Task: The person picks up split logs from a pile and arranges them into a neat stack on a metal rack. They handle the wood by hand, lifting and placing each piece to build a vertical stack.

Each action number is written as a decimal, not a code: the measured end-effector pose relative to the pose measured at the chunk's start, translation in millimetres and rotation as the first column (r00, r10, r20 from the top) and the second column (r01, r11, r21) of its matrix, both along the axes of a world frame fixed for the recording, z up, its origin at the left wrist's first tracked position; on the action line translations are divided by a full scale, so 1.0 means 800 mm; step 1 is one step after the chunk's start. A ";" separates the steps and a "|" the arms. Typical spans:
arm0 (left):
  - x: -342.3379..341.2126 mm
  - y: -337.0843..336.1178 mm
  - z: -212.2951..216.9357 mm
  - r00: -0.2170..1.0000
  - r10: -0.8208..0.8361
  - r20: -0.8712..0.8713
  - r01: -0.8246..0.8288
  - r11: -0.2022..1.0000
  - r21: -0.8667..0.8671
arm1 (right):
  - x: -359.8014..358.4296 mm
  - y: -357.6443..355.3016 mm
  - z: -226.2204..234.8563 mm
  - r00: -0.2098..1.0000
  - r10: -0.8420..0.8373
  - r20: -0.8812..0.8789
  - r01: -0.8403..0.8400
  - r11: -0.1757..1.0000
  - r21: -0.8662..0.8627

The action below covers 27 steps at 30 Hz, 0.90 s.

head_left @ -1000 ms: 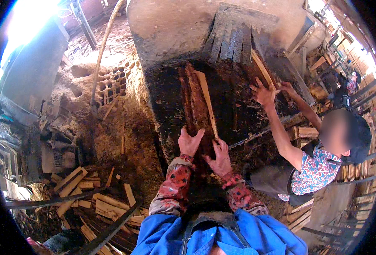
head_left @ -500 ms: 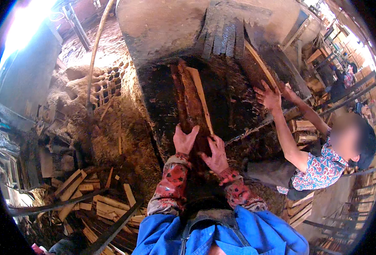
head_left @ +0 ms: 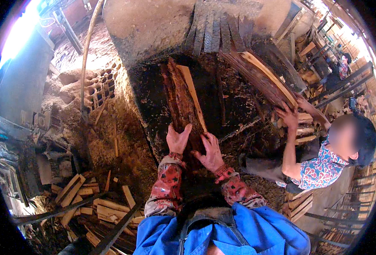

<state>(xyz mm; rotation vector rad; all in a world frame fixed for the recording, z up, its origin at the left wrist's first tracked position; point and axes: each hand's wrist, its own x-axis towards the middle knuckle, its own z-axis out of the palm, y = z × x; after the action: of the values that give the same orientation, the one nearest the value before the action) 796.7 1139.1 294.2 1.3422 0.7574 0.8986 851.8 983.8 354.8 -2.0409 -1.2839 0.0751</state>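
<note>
Near slab (head_left: 183,100): one, bark-brown, pale cut edge along its right side. It lies lengthwise on the dark surface (head_left: 208,93); I take it as landmark.

Left hand (head_left: 179,138): mine, at the near slab's lower left end, thumb and fingers spread wide against the bark.

Right hand (head_left: 209,151): mine, at the near slab's lower right end, fingertips at the pale edge, thumb splayed away. Whether any finger curls underneath, I cannot tell from here.

Far slab (head_left: 258,77): one, bark-faced with a pale edge, slanting to the right of the near slab.

Co-worker's hands (head_left: 288,115): two, right of the near slab, both at the far slab's lower end.

Strips (head_left: 225,36): several, dark, hanging, above and right of the near slab; contact with the far slab unclear.

Split wood (head_left: 113,211): loose pile, below and left of the near slab.

Change, last second: the far slab showed chiefly its pale edge; now its broad bark face shows, and the co-worker's raised hand has dropped onto it. My own hands keep their places.

Bearing on the work, my judgement: the far slab is better controlled at its lower end, while the near slab sits steady.
</note>
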 end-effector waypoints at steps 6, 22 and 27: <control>0.001 -0.007 0.007 1.000 0.029 -0.006 -0.029 0.999 -0.041 | 0.001 -0.006 0.007 1.000 0.007 0.010 -0.007 1.000 -0.018; -0.022 -0.012 0.027 0.997 -0.027 -0.069 0.019 0.993 -0.112 | -0.001 -0.019 0.002 0.997 0.055 -0.052 -0.057 0.998 -0.030; -0.021 -0.017 0.035 0.998 0.048 -0.040 -0.052 0.994 -0.095 | -0.001 -0.019 0.000 0.997 0.056 -0.047 -0.058 0.997 -0.045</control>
<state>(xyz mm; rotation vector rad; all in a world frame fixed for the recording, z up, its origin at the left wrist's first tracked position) 779.7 1125.5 322.3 1.2636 0.8559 0.8677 851.1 968.3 354.6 -2.0297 -1.3234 0.1792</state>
